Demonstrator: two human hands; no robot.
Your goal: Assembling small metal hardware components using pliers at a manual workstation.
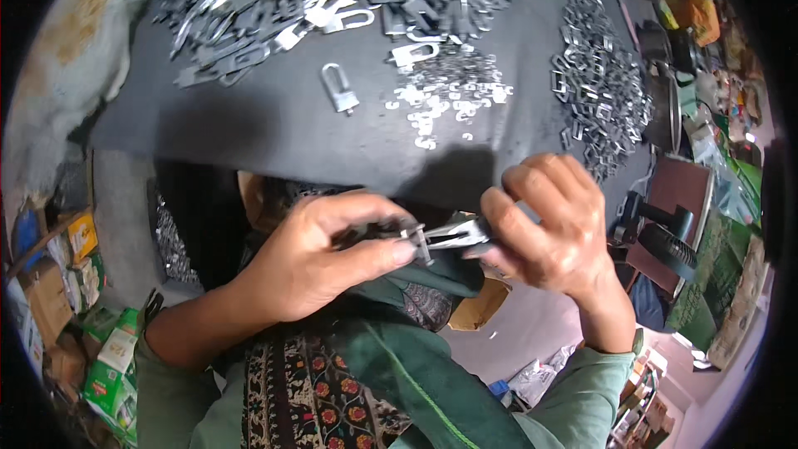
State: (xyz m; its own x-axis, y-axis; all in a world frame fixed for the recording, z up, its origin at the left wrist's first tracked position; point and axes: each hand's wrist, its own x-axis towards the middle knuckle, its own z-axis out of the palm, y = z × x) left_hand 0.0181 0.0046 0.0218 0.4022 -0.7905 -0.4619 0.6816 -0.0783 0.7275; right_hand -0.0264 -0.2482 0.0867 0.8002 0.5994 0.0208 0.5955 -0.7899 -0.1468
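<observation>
My left hand [328, 241] pinches a small metal fitting [423, 244] between thumb and fingers, over my lap at the near edge of the table. Silver pliers [455, 235] are gripped in my right hand [553, 224], fingers wrapped round the handles. The jaws point left and meet the fitting; whether they clamp it I cannot tell. Beyond my hands, one looped metal piece [339, 87] lies apart on the dark table [274, 129]. Small bright C-shaped clips [449, 100] are scattered to its right. Behind them spreads a big heap of similar looped metal pieces [249, 12].
On the table's right side is a pile of small metal links [603, 87]. Past that edge stand a black fan [665, 245] and assorted goods. Pale sacking [75, 50] rises at the far left. Green boxes [112, 374] sit low on the left, near a heap of metal parts [173, 241].
</observation>
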